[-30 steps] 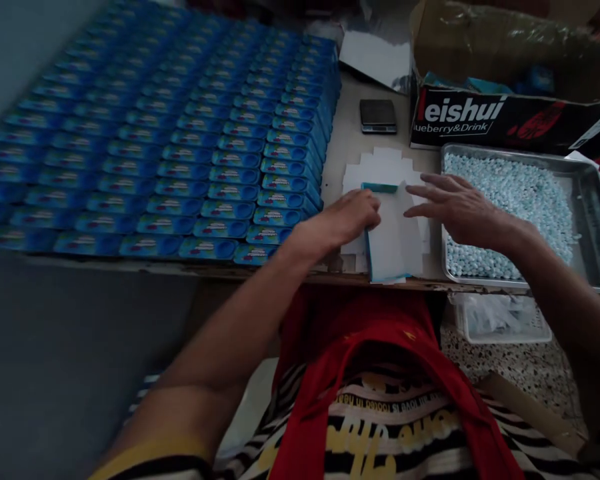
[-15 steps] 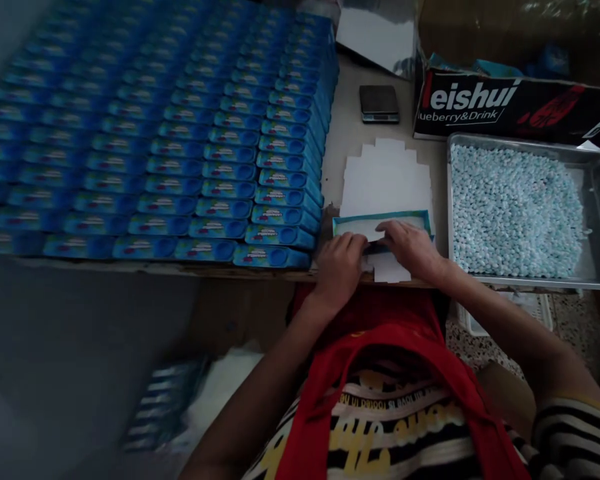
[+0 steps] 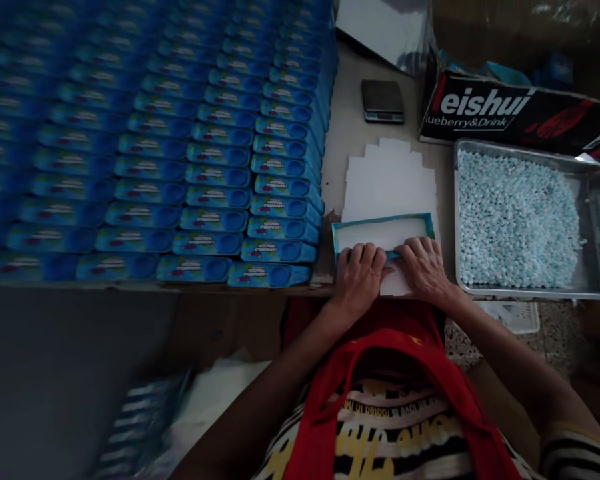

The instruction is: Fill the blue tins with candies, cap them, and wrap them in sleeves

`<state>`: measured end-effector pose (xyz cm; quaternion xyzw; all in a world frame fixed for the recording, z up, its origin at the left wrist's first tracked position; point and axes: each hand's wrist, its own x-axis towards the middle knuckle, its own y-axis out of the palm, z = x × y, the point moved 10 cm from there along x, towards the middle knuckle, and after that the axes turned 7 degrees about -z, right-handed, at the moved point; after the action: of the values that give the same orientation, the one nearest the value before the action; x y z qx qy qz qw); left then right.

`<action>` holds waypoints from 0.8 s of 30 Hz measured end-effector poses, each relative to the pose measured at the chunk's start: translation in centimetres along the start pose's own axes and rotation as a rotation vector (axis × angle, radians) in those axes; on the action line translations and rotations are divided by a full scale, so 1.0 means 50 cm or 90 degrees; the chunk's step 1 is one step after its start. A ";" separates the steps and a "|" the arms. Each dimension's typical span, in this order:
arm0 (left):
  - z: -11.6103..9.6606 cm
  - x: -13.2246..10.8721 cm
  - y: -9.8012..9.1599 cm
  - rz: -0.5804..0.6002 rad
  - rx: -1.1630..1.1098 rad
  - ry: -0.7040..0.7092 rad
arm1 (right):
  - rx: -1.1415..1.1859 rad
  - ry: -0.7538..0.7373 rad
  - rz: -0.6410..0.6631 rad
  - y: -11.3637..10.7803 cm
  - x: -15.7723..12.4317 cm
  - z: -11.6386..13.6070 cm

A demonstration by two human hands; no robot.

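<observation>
In front of me lies a shallow cardboard box [image 3: 380, 230], white inside with a blue-green rim, its near wall standing under my fingers. My left hand [image 3: 359, 277] is closed over the left part of that near wall, fingertips curled onto the edge. Farther right, my right hand [image 3: 424, 267] grips the same wall, fingers bent over it. Both thumbs are mostly hidden below the edge. Beneath and behind the box, flat white cardboard blanks [image 3: 390, 180] with stepped edges lie on the table, and a piece of white card shows between my wrists.
Rows of blue printed boxes [image 3: 220, 177] fill the left side. A metal tray [image 3: 593, 230] of pale blue and white pellets [image 3: 515, 220] stands at right. Behind are a small dark scale [image 3: 382, 100] and a black carton [image 3: 510, 110] holding blue packages.
Both hands have come down onto the box's near wall, which now stands up along the front. More of the white inside shows. The camera view has shifted slightly.
</observation>
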<state>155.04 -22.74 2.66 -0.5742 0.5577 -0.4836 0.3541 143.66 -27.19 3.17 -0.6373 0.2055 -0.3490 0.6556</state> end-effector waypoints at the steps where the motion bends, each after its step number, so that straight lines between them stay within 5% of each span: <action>1: -0.003 0.004 0.003 0.014 0.013 0.001 | -0.009 0.001 0.005 -0.003 0.006 0.004; 8: 0.019 0.050 0.013 0.097 0.064 0.017 | -0.038 0.040 0.059 -0.001 0.049 0.005; 12: 0.033 0.045 0.005 0.090 0.044 0.014 | -0.015 0.048 0.128 0.020 0.049 0.012; 14: 0.031 0.041 -0.025 0.027 0.007 0.021 | -0.008 -0.017 0.109 -0.010 0.041 0.021; 16: 0.031 0.050 -0.086 -0.117 -0.043 0.022 | -0.029 -0.083 0.023 -0.094 0.045 -0.001; 19: 0.064 0.100 -0.160 -0.323 -0.099 -0.050 | -0.136 -0.030 -0.187 -0.302 0.104 -0.141; 22: 0.104 0.229 -0.126 -0.253 -0.126 -0.124 | -0.237 0.054 -0.329 -0.481 0.208 -0.295; 24: 0.140 0.317 -0.075 -0.134 -0.103 -0.186 | -0.226 0.068 -0.411 -0.530 0.267 -0.342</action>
<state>161.38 -38.77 6.80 -0.7199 0.4748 -0.3830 0.3312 135.23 -47.13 29.68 -0.7538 0.0853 -0.5295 0.3796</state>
